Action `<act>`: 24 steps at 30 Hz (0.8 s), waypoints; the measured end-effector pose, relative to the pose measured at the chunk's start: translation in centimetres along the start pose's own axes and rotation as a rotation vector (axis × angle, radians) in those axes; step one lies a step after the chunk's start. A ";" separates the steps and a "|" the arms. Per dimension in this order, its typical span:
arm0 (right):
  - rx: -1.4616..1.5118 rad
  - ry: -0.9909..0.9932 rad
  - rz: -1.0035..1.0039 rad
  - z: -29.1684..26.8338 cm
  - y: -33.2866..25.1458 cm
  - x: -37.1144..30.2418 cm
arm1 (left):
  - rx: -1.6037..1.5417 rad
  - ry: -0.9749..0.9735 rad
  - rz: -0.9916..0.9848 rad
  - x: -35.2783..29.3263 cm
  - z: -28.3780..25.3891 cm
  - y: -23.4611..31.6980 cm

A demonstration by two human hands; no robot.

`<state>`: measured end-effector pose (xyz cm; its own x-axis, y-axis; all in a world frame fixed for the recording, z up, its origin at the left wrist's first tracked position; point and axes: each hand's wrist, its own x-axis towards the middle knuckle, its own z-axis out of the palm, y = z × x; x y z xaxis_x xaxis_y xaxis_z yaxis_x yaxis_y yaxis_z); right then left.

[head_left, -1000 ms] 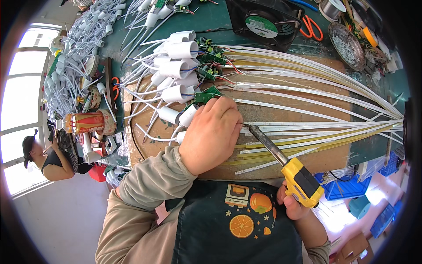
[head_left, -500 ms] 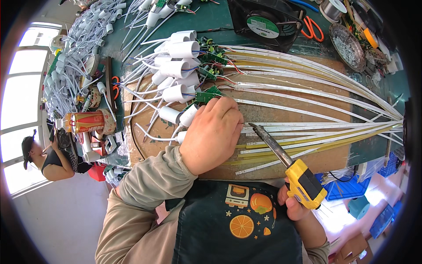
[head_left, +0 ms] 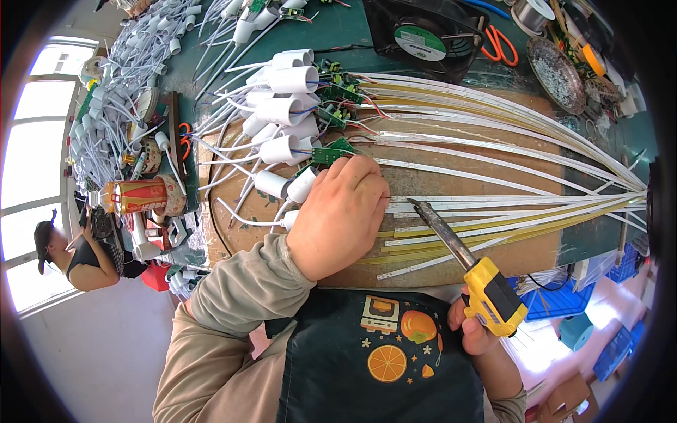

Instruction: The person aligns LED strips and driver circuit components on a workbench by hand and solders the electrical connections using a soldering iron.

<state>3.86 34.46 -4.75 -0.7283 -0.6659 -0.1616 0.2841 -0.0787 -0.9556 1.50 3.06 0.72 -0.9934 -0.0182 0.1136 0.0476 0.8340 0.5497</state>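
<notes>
My left hand (head_left: 342,218) is closed, knuckles up, over the near ends of the white light strips (head_left: 486,203). What its fingertips pinch is hidden beneath them. Just above the knuckles lies a green circuit board (head_left: 333,151), with white lamp sockets (head_left: 275,111) and their cables to its left. In my right hand (head_left: 479,338) is a soldering iron with a yellow and black body (head_left: 496,296). Its dark tip points up and left, close above the strips and a little right of my left fingertips; whether it touches one I cannot tell.
A cardboard sheet (head_left: 522,116) lies under the strips, which gather at the right. Behind are a black fan (head_left: 423,42), orange-handled scissors (head_left: 501,46), a solder spool (head_left: 534,14) and a metal dish (head_left: 557,74). Many sockets pile up at left (head_left: 106,134). Another person (head_left: 84,250) sits far left.
The soldering iron in my right hand has shifted slightly to the right, its tip a bit farther from my left fingertips. My left hand has hardly moved.
</notes>
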 end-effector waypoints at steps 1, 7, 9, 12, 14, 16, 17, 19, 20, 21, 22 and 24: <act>0.030 0.008 0.013 0.1 -0.1 0.0 | 0.000 0.001 0.001 0.0 0.0 0.0; 0.051 0.048 0.042 0.5 -0.5 0.1 | 0.013 -0.006 0.001 0.0 -0.1 0.1; 0.049 0.048 0.037 0.5 -0.6 0.1 | 0.014 -0.001 0.012 0.1 -0.2 0.0; 0.059 0.039 0.058 0.5 -0.7 0.1 | 0.025 0.022 0.039 0.0 -0.3 0.0; 0.046 0.041 0.043 0.5 -0.6 0.1 | 0.036 0.040 0.056 0.0 -0.3 0.0; 0.045 0.039 0.039 0.5 -0.6 0.2 | 0.070 0.030 0.044 0.0 -0.4 0.0; 0.043 0.035 0.036 0.5 -0.6 0.2 | 0.070 0.030 0.044 0.0 -0.4 0.0; 0.035 0.031 0.036 0.4 -0.4 0.1 | 0.046 0.056 0.038 -0.1 -0.5 -0.1; 0.027 0.025 0.035 0.4 -0.4 0.1 | 0.045 0.057 0.039 -0.1 -0.6 -0.1; 0.030 0.028 0.035 0.3 -0.3 0.0 | 0.038 0.053 0.043 -0.1 -0.6 -0.2; 0.038 0.030 0.041 0.3 -0.3 -0.1 | 0.030 0.050 0.048 0.0 -0.5 -0.2; 0.046 0.031 0.047 0.2 -0.3 -0.2 | 0.022 0.065 0.060 -0.1 -0.4 -0.3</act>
<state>4.04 34.41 -4.39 -0.7326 -0.6461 -0.2141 0.3460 -0.0826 -0.9346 1.63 2.62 0.84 -0.9799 -0.0029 0.1995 0.1038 0.8465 0.5222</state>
